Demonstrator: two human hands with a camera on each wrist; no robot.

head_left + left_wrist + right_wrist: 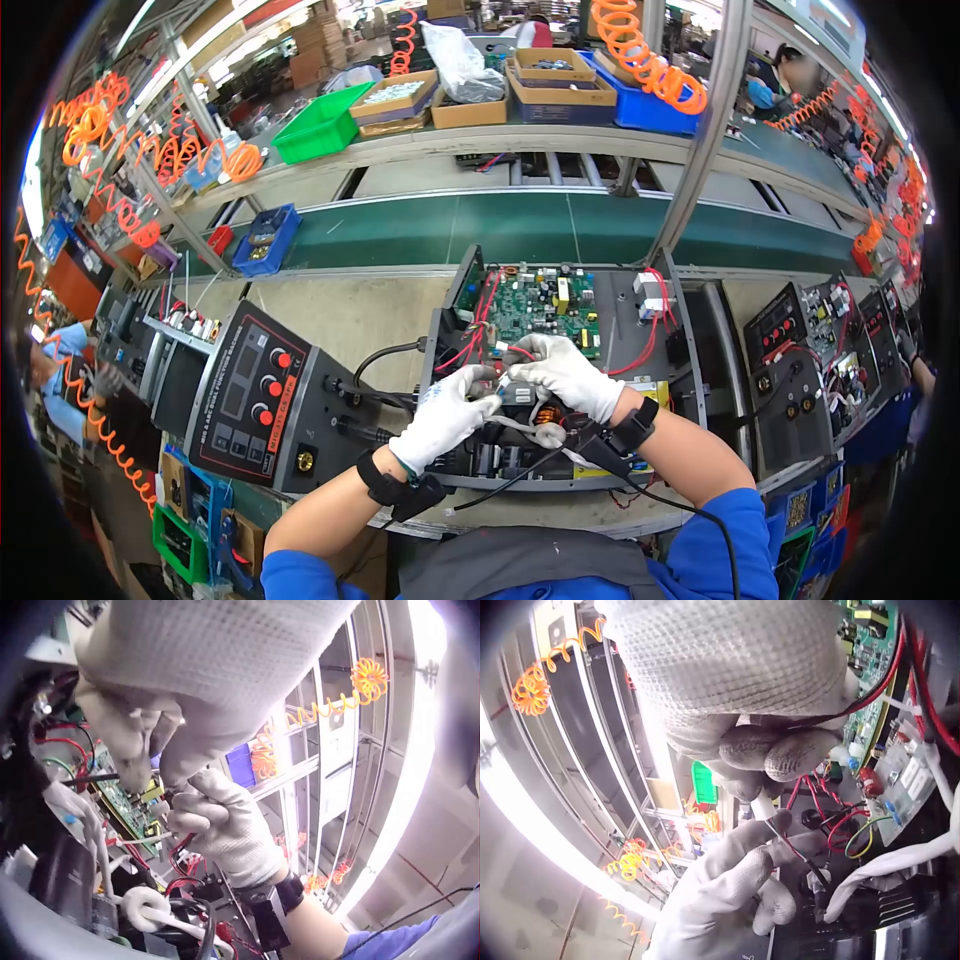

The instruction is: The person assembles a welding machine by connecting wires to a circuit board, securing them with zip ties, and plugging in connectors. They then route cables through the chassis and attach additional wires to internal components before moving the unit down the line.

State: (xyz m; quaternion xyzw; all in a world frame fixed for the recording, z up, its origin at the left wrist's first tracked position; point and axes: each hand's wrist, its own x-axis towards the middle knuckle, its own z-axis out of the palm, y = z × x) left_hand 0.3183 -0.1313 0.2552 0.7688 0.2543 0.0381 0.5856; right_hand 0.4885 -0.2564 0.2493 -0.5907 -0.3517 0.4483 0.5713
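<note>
You are working with both gloved hands over the open chassis (pixel 622 325), which is sitting on the tabletop (pixel 350 295) just to the right of the upright control panel (pixel 255 390). Your right hand (pixel 568 377) is pinching narrowly at a small white connector (pixel 763 808), with red and black wires (pixel 877 690) running out of the grip. The connector is showing just under those fingertips, above the near half of the chassis and on the near side of the green circuit board (pixel 530 312). Your left hand (pixel 447 417) is bending its fingers close beside it, on the left; whether they are gripping anything, you cannot tell from these views.

Thin leads (pixel 795 851) are hanging from the connector toward the chassis, so a hard pull could be straining them or working a terminal loose. If you are joining two halves here, a turned or tilted housing could be jamming or seating only partway, and thick glove fabric could be hiding that from your touch. The knotted white cable (pixel 549 435) is lying just on the near side of your fingers; a glove or wrist strap catching it could be jerking the connector free. Slipping fingers could be dropping it among the crowded parts below.
</note>
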